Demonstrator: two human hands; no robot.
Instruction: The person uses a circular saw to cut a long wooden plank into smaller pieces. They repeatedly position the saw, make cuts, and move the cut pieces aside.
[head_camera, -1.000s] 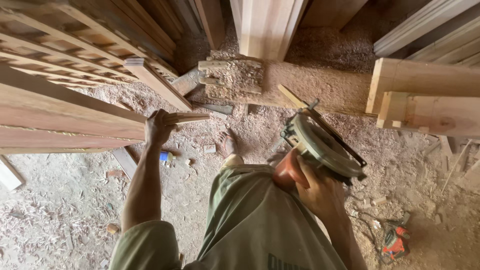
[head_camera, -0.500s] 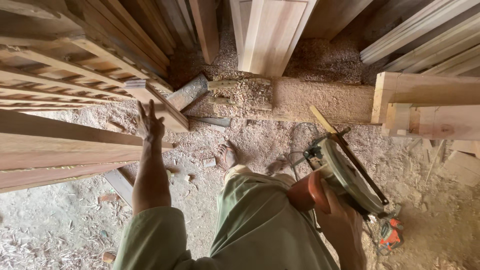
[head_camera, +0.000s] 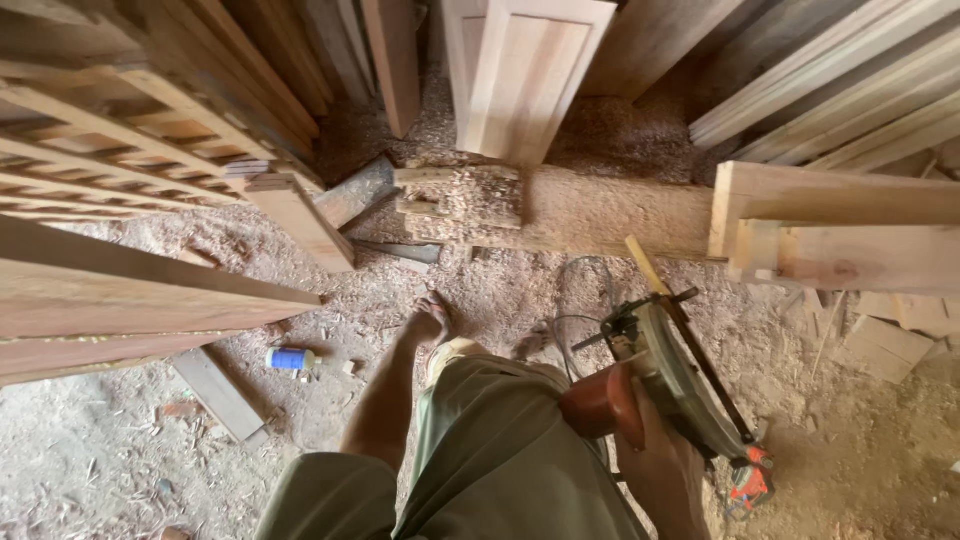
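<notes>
Low at the right, a circular saw was held by its reddish handle in the right hand, fingers closed round it, blade axis pointing forward-left. The left hand was stretched down, open and empty, toward the sawdust floor, nearest the plank end at left; a blue roll lay beside.

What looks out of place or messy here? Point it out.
Sawdust and shavings lie heaped over the floor and the low beam. Offcuts are strewn about, and a blue-wrapped spool lies loose. The right hand holds a circular saw, its cord looped on the ground.
</notes>
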